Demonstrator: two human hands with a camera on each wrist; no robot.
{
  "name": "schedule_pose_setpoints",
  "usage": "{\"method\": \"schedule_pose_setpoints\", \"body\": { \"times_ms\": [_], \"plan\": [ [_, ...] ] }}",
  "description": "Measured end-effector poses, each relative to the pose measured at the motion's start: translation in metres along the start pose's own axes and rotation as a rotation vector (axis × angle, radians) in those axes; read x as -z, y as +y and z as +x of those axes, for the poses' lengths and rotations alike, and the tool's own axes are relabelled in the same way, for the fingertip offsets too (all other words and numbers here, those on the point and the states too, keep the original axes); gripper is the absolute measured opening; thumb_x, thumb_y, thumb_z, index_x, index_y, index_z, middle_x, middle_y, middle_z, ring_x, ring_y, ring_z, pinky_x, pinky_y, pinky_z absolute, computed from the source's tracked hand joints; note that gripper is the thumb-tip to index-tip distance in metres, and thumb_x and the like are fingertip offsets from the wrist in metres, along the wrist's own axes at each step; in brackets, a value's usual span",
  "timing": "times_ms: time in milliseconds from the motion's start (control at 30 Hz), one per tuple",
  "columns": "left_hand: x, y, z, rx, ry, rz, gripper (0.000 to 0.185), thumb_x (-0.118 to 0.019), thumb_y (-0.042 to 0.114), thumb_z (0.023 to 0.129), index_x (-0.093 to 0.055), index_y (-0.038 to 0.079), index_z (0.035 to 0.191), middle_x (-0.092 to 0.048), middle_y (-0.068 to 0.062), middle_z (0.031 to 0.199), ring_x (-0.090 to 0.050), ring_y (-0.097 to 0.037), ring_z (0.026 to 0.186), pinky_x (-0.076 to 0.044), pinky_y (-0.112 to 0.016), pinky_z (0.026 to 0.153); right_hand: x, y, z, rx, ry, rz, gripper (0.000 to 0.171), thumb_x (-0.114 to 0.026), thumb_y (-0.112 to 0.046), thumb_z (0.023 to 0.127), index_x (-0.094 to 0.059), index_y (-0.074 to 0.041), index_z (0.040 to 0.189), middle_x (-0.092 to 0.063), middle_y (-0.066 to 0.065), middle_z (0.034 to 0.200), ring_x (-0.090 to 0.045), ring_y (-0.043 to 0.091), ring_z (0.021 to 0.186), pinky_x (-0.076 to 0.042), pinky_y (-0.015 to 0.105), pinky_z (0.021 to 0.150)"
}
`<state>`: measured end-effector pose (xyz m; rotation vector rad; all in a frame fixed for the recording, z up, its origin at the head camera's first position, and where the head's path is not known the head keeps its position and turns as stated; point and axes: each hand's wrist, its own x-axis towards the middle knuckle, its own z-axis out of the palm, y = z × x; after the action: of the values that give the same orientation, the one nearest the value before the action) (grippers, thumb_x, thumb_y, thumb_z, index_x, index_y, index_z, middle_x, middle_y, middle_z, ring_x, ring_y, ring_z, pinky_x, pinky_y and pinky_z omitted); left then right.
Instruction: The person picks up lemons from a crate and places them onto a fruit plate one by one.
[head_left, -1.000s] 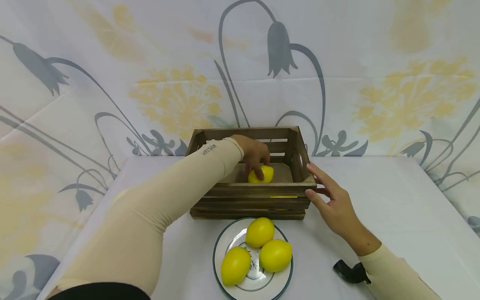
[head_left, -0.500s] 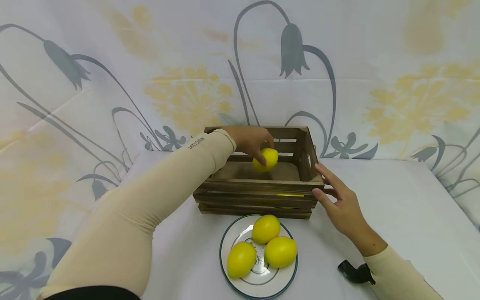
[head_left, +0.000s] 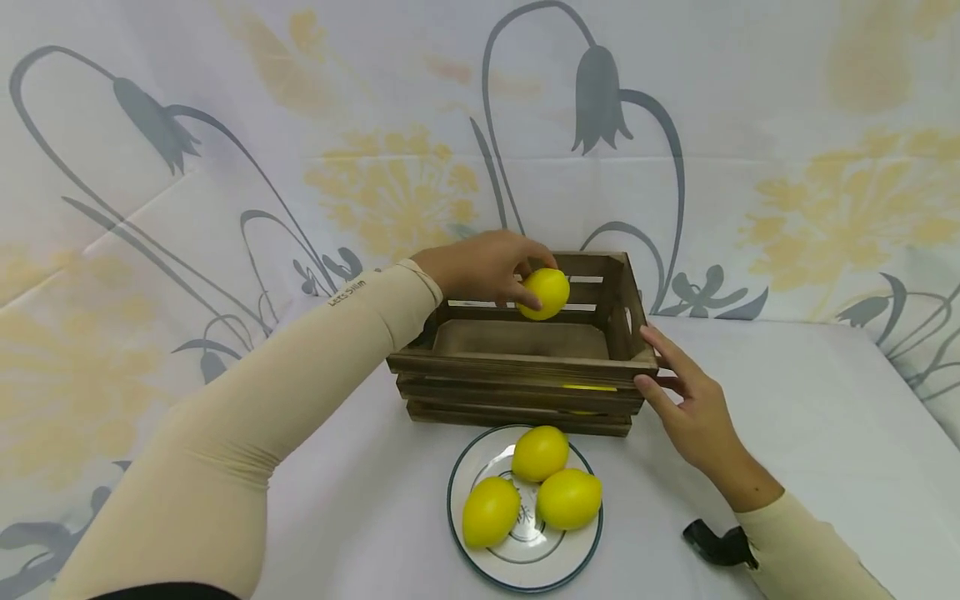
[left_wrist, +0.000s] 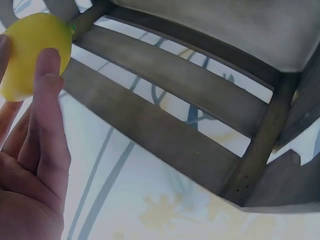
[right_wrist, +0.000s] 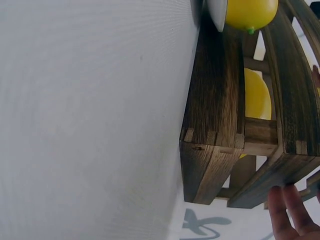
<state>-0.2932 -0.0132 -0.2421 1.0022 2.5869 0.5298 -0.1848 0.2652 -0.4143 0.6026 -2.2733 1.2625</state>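
Head view shows the left hand [head_left: 480, 268] grasping a lemon [head_left: 545, 293] with curled fingers, above the back part of the wooden crate [head_left: 517, 392]. The right hand [head_left: 693, 417] rests with relaxed, straight fingers against the crate's right front corner. Three lemons [head_left: 534, 487] lie on a plate [head_left: 525, 562] just before the crate.

Small dark lettering, "Let's Slim" (barely legible), on the left sleeve [head_left: 347, 293].

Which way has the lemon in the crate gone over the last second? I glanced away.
Up: the left hand has lifted the lemon from the floor of the crate to its rim. The right hand stays at the crate's corner; the plate still holds three lemons.
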Motion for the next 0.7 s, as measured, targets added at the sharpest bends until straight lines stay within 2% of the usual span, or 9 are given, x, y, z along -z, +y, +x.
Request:
{"method": "schedule_pose_setpoints", "body": {
  "times_ms": [133,233,300,433,500,533,600,700],
  "plan": [
    [0.001,0.002,-0.009,-0.003,0.043,-0.003,0.055,-0.077,0.028,0.089,-0.056,0.017,0.138,-0.071,-0.007,0.119,-0.069,-0.018,0.065,-0.059,-0.026,0.064,0.000,-0.001,0.000,-0.002,-0.002,0.002,0.067,-0.066,0.004,0.091,-0.045,-0.017,0.151,-0.045,0.003,0.156,-0.047,-0.018,0.115,-0.041,0.001,0.092],
    [0.002,0.003,-0.015,-0.006,0.077,0.040,0.059,-0.077,0.030,0.088,-0.054,0.016,0.141,-0.070,-0.008,0.123,-0.070,-0.016,0.064,-0.059,-0.025,0.063,0.001,-0.001,0.000,-0.006,-0.004,-0.004,0.068,-0.066,0.003,0.091,-0.044,-0.018,0.152,-0.045,0.003,0.156,-0.046,-0.018,0.115,-0.040,0.001,0.093],
    [0.002,0.003,-0.019,-0.018,0.100,0.114,0.060,-0.076,0.032,0.088,-0.053,0.017,0.142,-0.070,-0.007,0.124,-0.071,-0.016,0.071,-0.059,-0.025,0.069,0.001,-0.001,0.000,-0.006,-0.004,-0.002,0.068,-0.066,0.004,0.091,-0.044,-0.018,0.152,-0.045,0.003,0.156,-0.046,-0.018,0.115,-0.040,0.001,0.093],
    [-0.003,0.006,-0.029,-0.064,0.181,0.339,0.061,-0.076,0.042,0.087,-0.054,0.023,0.141,-0.072,-0.002,0.121,-0.070,-0.014,0.089,-0.057,-0.029,0.078,0.001,-0.001,0.000,-0.004,0.001,0.006,0.068,-0.066,0.005,0.091,-0.045,-0.017,0.151,-0.046,0.004,0.156,-0.047,-0.017,0.115,-0.041,0.001,0.093],
    [-0.007,0.008,-0.035,-0.094,0.236,0.437,0.061,-0.075,0.046,0.086,-0.056,0.024,0.139,-0.073,0.000,0.115,-0.067,-0.014,0.089,-0.056,-0.030,0.077,0.001,0.000,-0.001,-0.002,0.001,0.005,0.068,-0.066,0.005,0.091,-0.045,-0.017,0.151,-0.046,0.004,0.156,-0.047,-0.017,0.115,-0.041,0.001,0.092],
    [-0.010,0.009,-0.038,-0.112,0.265,0.466,0.061,-0.076,0.047,0.086,-0.056,0.025,0.139,-0.074,0.000,0.112,-0.065,-0.016,0.082,-0.056,-0.030,0.073,0.001,0.000,-0.001,-0.001,0.002,0.001,0.068,-0.066,0.005,0.091,-0.045,-0.017,0.151,-0.046,0.004,0.156,-0.047,-0.017,0.115,-0.041,0.001,0.092],
    [-0.016,0.011,-0.043,-0.155,0.327,0.512,0.061,-0.075,0.049,0.085,-0.057,0.024,0.138,-0.075,0.000,0.109,-0.064,-0.016,0.076,-0.056,-0.030,0.069,0.001,0.000,-0.001,0.001,0.004,0.000,0.068,-0.066,0.005,0.091,-0.045,-0.017,0.151,-0.046,0.003,0.156,-0.046,-0.018,0.116,-0.040,0.000,0.092],
    [-0.027,0.013,-0.050,-0.236,0.432,0.543,0.061,-0.077,0.048,0.084,-0.058,0.022,0.136,-0.076,-0.001,0.111,-0.068,-0.016,0.076,-0.057,-0.029,0.070,0.000,-0.001,-0.001,0.007,0.006,0.001,0.068,-0.066,0.005,0.090,-0.045,-0.016,0.151,-0.046,0.004,0.156,-0.046,-0.017,0.116,-0.040,0.000,0.093]
  ]
}}
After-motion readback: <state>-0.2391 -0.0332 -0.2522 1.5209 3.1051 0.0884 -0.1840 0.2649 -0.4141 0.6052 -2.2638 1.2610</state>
